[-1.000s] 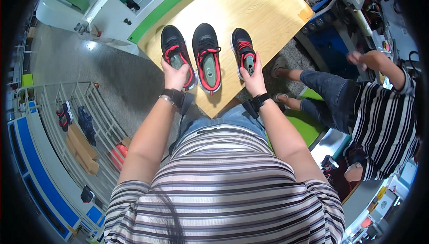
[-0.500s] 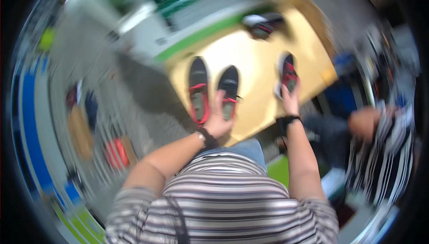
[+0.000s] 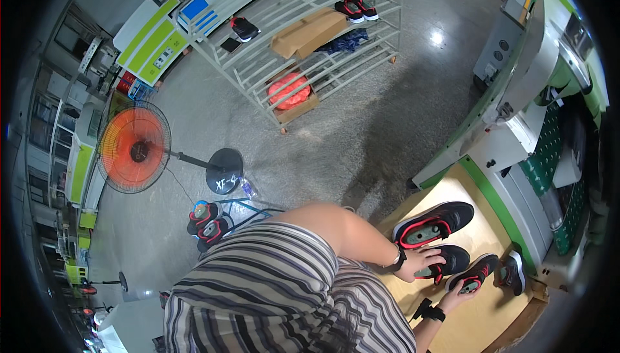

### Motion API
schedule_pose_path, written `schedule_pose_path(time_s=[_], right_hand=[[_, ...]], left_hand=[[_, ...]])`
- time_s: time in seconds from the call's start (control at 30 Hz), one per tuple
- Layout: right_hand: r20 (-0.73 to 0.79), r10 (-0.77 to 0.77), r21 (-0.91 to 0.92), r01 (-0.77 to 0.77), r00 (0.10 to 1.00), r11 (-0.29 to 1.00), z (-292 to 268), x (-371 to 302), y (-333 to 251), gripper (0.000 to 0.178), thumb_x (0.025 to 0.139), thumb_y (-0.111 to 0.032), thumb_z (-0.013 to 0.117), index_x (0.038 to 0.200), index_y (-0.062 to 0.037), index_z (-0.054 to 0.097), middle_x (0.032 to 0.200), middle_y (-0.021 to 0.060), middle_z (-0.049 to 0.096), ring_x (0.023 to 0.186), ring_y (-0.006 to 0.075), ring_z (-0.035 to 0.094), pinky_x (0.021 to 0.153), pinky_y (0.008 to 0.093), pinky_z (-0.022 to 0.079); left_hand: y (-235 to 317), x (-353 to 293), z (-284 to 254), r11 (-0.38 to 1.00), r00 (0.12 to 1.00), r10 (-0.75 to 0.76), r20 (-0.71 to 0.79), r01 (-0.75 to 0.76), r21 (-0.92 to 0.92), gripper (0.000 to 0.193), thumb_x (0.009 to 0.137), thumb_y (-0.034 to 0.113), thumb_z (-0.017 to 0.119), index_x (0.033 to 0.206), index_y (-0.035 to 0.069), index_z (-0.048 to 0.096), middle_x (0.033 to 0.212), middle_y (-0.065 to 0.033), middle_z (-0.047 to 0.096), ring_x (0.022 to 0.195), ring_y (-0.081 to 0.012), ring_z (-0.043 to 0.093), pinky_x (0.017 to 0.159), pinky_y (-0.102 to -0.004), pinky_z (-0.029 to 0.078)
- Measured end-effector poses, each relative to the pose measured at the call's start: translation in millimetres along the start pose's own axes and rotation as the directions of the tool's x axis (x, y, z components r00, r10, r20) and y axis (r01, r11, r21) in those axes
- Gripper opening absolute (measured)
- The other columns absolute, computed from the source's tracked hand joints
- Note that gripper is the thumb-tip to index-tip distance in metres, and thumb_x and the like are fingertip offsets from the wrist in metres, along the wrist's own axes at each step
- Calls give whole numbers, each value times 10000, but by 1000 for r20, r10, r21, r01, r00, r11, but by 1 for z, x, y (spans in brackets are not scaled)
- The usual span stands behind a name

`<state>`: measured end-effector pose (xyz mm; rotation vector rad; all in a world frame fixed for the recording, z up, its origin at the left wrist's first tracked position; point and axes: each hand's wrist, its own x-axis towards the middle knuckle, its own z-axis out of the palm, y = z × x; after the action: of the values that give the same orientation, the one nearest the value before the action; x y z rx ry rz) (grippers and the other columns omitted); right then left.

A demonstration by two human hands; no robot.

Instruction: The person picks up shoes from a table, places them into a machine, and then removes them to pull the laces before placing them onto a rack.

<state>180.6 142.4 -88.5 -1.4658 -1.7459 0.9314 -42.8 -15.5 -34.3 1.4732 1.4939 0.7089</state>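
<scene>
At the lower right, several black sneakers with red trim lie on a pale wooden tabletop. My left hand (image 3: 421,264) grips one black sneaker (image 3: 457,259) at its heel end, with fingers over the opening. Beside it, my right hand (image 3: 456,297) holds the heel of another sneaker (image 3: 484,268), its toe pointing away from me. Left of these, a larger-looking sneaker (image 3: 456,215) lies free, its grey-green insole showing. To the right stands one more sneaker (image 3: 515,274), near the machine. Both palms are largely hidden.
A green-and-white machine (image 3: 500,188) borders the far side of the tabletop (image 3: 462,182). Across the floor stands a metal rack (image 3: 258,88) with shoes and cardboard. An orange-bladed fan (image 3: 135,147), a plastic bottle (image 3: 248,188) and more sneakers (image 3: 210,224) are to my left.
My view has swung far left, so tabletop and hands now sit at the lower right. The right-hand sneaker has come close beside the left-hand one.
</scene>
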Motion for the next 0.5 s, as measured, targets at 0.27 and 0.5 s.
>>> schedule_pose_path(time_s=[0.27, 0.5], right_hand=[[-116, 3, -207, -27, 993, 978, 7, -104, -51, 750, 977, -299, 595, 1540, -28, 179, 1548, 267, 208, 1390, 379, 321, 1137, 468, 317], [-434, 359, -51, -421, 826, 906, 45, -313, -64, 675, 937, -118, 638, 1508, -31, 289, 1462, 236, 351, 1150, 326, 503, 973, 371, 435]], left_hand=[[-1, 3, -10, 998, 995, -61, 75, 61, 12, 1035, 710, 92, 717, 1537, 230, 110, 1594, -249, 78, 1455, -485, 140, 1165, -557, 245], [10, 9, -2, 993, 987, -99, 130, 88, 85, 1103, 725, 101, 737, 1549, 240, 16, 1597, -248, 52, 1431, -536, 141, 1166, -567, 237]])
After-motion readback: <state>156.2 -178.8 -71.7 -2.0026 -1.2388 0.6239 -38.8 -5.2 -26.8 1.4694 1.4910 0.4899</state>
